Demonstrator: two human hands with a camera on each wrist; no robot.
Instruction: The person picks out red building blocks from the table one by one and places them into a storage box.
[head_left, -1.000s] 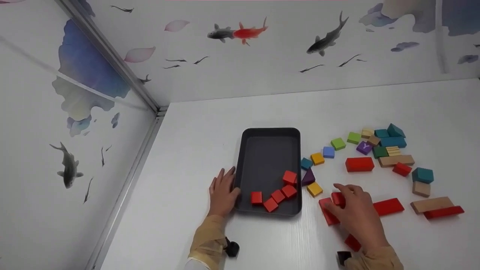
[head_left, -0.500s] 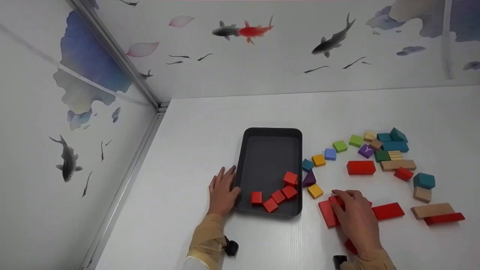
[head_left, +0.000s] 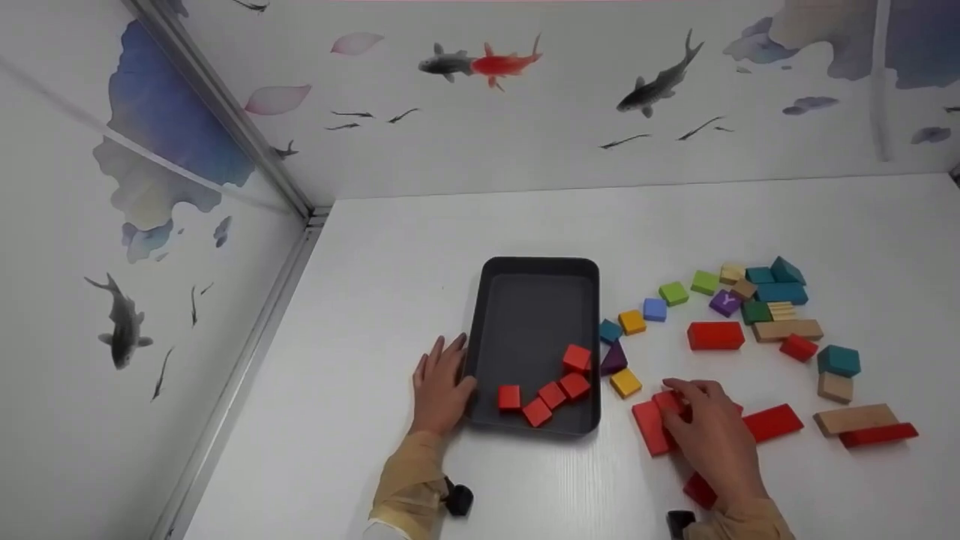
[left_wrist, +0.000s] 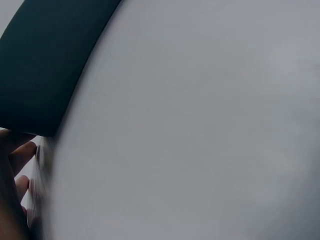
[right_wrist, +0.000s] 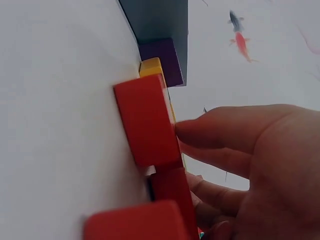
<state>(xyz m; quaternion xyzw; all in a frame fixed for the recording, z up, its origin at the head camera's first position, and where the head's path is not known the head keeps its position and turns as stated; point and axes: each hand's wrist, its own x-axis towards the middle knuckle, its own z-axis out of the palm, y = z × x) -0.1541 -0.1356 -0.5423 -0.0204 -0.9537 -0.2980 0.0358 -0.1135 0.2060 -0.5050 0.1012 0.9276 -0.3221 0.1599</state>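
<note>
A dark grey tray [head_left: 540,311] holds several red cubes [head_left: 576,358] near its lower right side. At the tray's left wall rests my left hand [head_left: 439,386], fingers spread on the table and thumb against the rim. My right hand [head_left: 716,435] is among the red blocks right of the tray. Its thumb and forefinger pinch a red block [head_left: 666,403] beside a flat red block [head_left: 649,430]. In the right wrist view the thumb [right_wrist: 215,127] lies close to the edge of a red block [right_wrist: 147,120]. The hand partly hides the blocks beneath it.
Several coloured blocks curve from the tray's right side toward a teal block [head_left: 838,360]. A large red block [head_left: 715,336] lies inside that curve. Further right, a wooden plank [head_left: 855,419] touches a red strip [head_left: 879,435]. White walls stand behind and left.
My right hand's raised forefinger has come down and closed on the red block with the thumb. That block has shifted slightly left, against the flat one. My left hand stays at the tray.
</note>
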